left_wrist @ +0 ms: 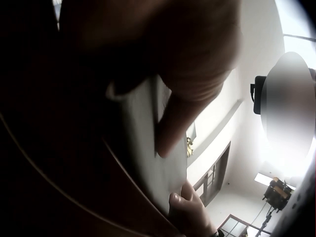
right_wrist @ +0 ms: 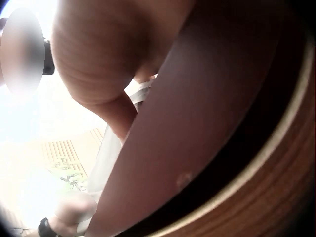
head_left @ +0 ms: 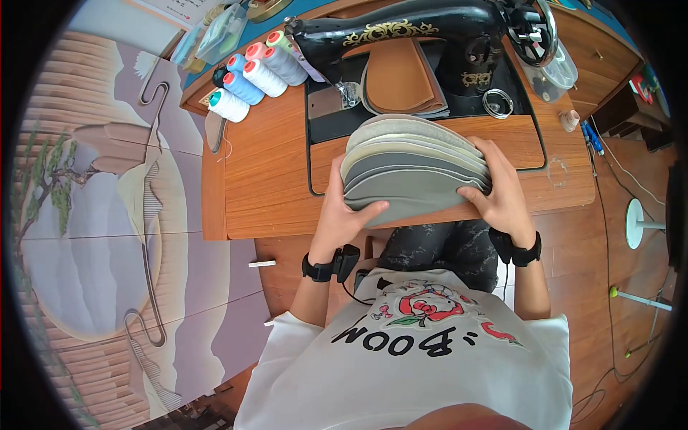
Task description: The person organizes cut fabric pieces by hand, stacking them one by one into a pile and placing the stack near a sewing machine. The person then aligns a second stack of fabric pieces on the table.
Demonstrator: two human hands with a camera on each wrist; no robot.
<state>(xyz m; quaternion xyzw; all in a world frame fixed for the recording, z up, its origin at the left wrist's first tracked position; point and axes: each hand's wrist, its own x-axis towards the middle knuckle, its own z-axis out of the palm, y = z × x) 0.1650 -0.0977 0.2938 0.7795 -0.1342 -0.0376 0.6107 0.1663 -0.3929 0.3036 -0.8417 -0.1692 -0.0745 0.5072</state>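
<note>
A fanned stack of half-round fabric pieces (head_left: pixel 412 172), grey, cream and dark grey-green, is held between both hands at the table's front edge. On the stack's left end the left hand (head_left: pixel 345 208) grips with its thumb across the front piece. At the other end the right hand (head_left: pixel 502 188) pinches the layers, thumb in front and fingers behind. In the left wrist view the left hand (left_wrist: pixel 197 64) covers part of the pale stack (left_wrist: pixel 148 143). The right wrist view shows the right hand (right_wrist: pixel 108 64) beside a large dim surface; its fingertips are hidden.
Behind the stack stands a black sewing machine (head_left: pixel 401 32) with brown and grey pieces (head_left: pixel 401 79) under its arm. Several thread spools (head_left: pixel 264 77) are at the back left of the wooden table (head_left: pixel 265 193). A clear ring-shaped item (head_left: pixel 498 104) lies by the machine's base.
</note>
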